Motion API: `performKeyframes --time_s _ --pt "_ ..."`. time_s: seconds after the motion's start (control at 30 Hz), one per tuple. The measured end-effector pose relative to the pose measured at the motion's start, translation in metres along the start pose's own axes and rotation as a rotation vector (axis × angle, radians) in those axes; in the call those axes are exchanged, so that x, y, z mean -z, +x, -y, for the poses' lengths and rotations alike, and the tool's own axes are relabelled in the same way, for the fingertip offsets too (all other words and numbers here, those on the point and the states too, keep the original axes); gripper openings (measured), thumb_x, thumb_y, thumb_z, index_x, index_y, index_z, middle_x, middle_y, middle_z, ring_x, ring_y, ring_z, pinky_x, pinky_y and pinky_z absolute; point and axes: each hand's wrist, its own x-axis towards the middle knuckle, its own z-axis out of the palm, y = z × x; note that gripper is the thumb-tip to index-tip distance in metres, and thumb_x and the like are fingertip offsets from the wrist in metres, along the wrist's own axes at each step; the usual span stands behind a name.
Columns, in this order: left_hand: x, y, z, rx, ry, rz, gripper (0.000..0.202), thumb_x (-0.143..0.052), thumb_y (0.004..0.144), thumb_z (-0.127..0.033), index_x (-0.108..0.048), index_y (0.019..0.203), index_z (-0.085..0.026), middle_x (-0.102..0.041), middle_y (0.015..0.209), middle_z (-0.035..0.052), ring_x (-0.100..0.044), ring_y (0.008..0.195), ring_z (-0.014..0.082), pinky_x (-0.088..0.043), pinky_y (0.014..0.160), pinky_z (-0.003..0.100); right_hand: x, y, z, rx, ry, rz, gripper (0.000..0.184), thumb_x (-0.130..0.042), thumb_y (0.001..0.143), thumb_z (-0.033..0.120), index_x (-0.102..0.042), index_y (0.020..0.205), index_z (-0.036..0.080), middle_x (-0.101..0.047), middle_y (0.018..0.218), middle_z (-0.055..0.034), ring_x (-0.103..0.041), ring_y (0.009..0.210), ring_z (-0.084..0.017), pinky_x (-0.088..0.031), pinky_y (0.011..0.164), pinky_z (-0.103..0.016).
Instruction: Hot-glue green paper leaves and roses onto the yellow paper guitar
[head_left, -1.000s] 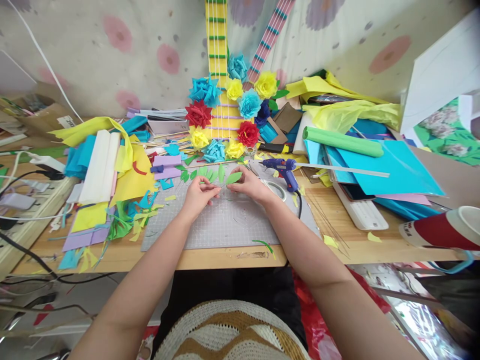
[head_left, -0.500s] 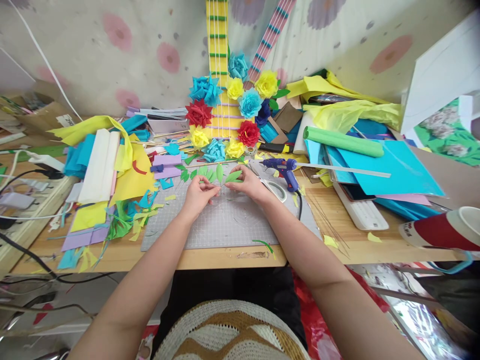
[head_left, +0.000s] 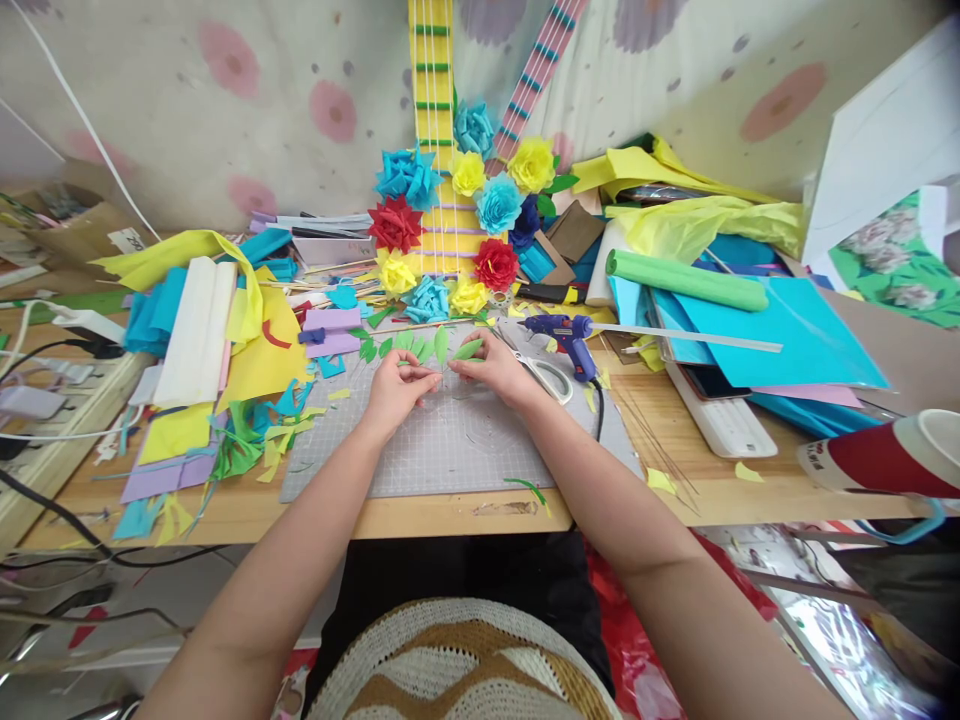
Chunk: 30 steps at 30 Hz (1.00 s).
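Observation:
Over the grey cutting mat (head_left: 450, 460), my left hand (head_left: 401, 390) is closed in a pinch. What lies between its fingertips is too thin to make out. An upright green paper leaf (head_left: 441, 345) shows just beyond those fingertips. My right hand (head_left: 491, 368), also closed, pinches another green paper leaf (head_left: 468, 350) between thumb and fingers; this leaf slants to the upper right. The two hands' fingertips nearly meet. Several more green leaves (head_left: 367, 350) lie in a row behind my left hand, which partly covers them.
To the right lie scissors (head_left: 553, 380) and a blue glue gun (head_left: 564, 338) with a long glue stick. Paper flowers (head_left: 499, 204) cover a yellow paper guitar (head_left: 431, 110) at the back. Paper scraps (head_left: 240, 440) crowd the left; a cup (head_left: 885, 458) leans at the right edge.
My hands and the leaves stay almost in the same place. The whole view has shifted very slightly.

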Motion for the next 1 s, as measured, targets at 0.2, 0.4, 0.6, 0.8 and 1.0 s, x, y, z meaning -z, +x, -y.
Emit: performKeyframes --time_s 0.2,0.4,0.6,0.8,1.0 --pt "-0.0006 0.0001 -0.0002 -0.004 0.003 -0.008 0.049 -0.076 0.053 -0.033 -0.037 0.080 -0.020 -0.065 0.068 -0.0007 -0.062 0.058 0.0144 -0.038 0.039 0.017 -0.0008 -0.0006 0.0016 -0.022 0.016 -0.006 0.040 -0.073 0.058 0.033 -0.040 0.079 0.021 -0.051 0.052 0.0088 -0.048 0.045 -0.008 -0.039 0.046 -0.021" --pt "-0.0023 -0.0002 -0.0016 0.000 0.014 -0.018 0.050 -0.076 0.052 -0.034 -0.036 0.079 -0.021 -0.064 0.066 -0.0007 -0.062 0.057 0.0149 -0.037 0.039 0.018 -0.0008 0.0003 -0.0002 -0.046 0.035 -0.011 0.041 -0.073 0.057 0.033 -0.040 0.077 0.021 -0.052 0.053 0.0082 -0.049 0.045 -0.008 -0.040 0.047 -0.022" --pt "-0.0017 0.0009 0.0004 0.002 0.022 -0.015 0.049 -0.075 0.053 -0.033 -0.034 0.078 -0.021 -0.065 0.068 -0.0007 -0.062 0.056 0.0144 -0.037 0.039 0.018 -0.0008 0.0000 -0.0007 -0.064 0.034 -0.014 0.043 -0.075 0.055 0.035 -0.041 0.077 0.021 -0.053 0.054 0.0075 -0.049 0.045 -0.009 -0.039 0.046 -0.022" --pt "-0.0015 0.0009 -0.0007 0.014 0.008 -0.019 0.050 -0.075 0.052 -0.032 -0.034 0.078 -0.021 -0.065 0.067 -0.0008 -0.061 0.055 0.0141 -0.037 0.038 0.018 -0.0008 -0.0001 0.0000 -0.085 0.053 -0.014 0.043 -0.075 0.055 0.033 -0.041 0.079 0.021 -0.054 0.056 0.0076 -0.050 0.045 -0.008 -0.040 0.047 -0.022" --pt "-0.0022 -0.0001 -0.0013 0.022 -0.002 -0.028 0.050 -0.075 0.051 -0.031 -0.032 0.076 -0.021 -0.065 0.065 -0.0013 -0.062 0.054 0.0144 -0.037 0.038 0.018 -0.0019 -0.0001 0.0015 -0.104 0.060 -0.030 0.045 -0.076 0.053 0.030 -0.039 0.078 0.022 -0.053 0.051 0.0086 -0.049 0.044 -0.009 -0.039 0.046 -0.022"
